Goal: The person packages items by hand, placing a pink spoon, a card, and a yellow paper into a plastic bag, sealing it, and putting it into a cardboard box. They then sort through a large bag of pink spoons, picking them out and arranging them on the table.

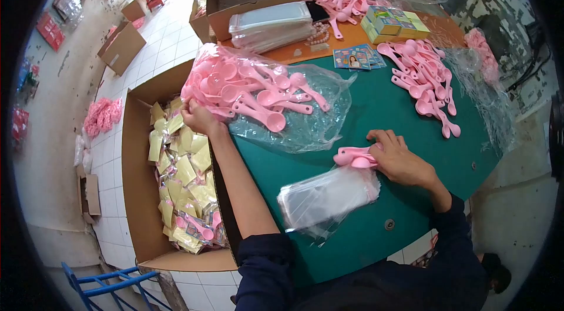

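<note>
Now L hand (197, 118) grips spoon bag (305, 129); R hand (404, 162) holds pink spoons (354, 159).

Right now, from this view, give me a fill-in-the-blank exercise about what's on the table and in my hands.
1. The left hand grips a clear bag full of ____ spoons.
2. The right hand holds a spoon bundle over a stack of clear sleeves on the ____ table.
3. The open cardboard box beside the table holds mostly ____ packets.
Missing words: pink; green; yellow.
</note>
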`<action>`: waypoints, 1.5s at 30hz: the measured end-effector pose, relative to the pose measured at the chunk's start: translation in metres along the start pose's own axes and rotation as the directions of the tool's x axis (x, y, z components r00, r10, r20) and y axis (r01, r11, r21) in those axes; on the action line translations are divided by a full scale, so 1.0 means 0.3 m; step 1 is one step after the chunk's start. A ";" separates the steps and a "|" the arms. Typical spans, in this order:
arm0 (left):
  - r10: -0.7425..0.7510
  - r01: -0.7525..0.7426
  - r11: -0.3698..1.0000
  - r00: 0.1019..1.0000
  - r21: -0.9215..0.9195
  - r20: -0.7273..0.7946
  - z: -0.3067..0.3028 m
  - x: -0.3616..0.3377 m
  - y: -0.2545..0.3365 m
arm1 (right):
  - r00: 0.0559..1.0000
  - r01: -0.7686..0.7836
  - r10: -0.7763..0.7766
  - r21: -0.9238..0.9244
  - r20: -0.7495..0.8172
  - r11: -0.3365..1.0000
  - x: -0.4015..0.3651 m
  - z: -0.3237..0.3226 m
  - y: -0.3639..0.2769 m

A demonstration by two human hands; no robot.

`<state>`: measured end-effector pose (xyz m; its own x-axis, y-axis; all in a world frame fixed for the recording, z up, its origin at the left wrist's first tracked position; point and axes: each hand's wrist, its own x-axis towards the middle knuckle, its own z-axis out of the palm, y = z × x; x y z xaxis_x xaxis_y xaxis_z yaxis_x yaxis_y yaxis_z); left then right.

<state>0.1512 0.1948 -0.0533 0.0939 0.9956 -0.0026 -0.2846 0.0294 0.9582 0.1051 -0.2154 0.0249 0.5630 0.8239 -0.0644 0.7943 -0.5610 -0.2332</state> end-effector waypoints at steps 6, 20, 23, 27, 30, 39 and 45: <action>-0.014 0.015 0.999 1.000 -0.032 0.022 0.001 -0.008 0.009 | 1.000 -0.021 0.021 0.061 0.002 0.998 -0.051 -0.040 0.065; 0.033 -0.033 0.998 0.999 0.044 -0.006 -0.004 -0.037 0.040 | 0.679 -0.703 0.471 -0.313 -0.563 0.639 0.052 -0.294 0.460; -0.088 0.092 0.991 0.995 -0.096 0.043 -0.009 0.006 0.012 | 0.982 -0.084 0.126 0.268 -0.142 0.960 0.156 -0.209 0.308; -0.155 0.171 0.963 0.984 -0.206 0.091 -0.009 0.011 0.017 | 0.967 0.254 -0.240 0.250 -0.085 0.934 0.423 -0.033 0.094; -0.172 0.186 0.964 0.981 -0.192 0.088 -0.013 -0.009 0.045 | 0.857 0.403 -0.372 0.013 -0.356 0.915 0.598 0.056 0.064; -0.152 0.162 0.968 0.986 -0.194 0.063 -0.004 -0.019 0.044 | 0.973 0.098 -0.153 -0.295 -0.171 0.950 0.622 0.098 0.001; -0.158 0.162 0.973 0.987 -0.164 0.040 0.001 -0.022 0.056 | 0.980 0.146 -0.140 0.032 -0.143 0.989 0.472 0.005 0.040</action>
<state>0.1460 0.1886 -0.0373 0.1753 0.9742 -0.1422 -0.4185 0.2045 0.8849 0.1940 -0.1055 0.0114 0.4727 0.8745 0.1086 0.8605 -0.4315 -0.2707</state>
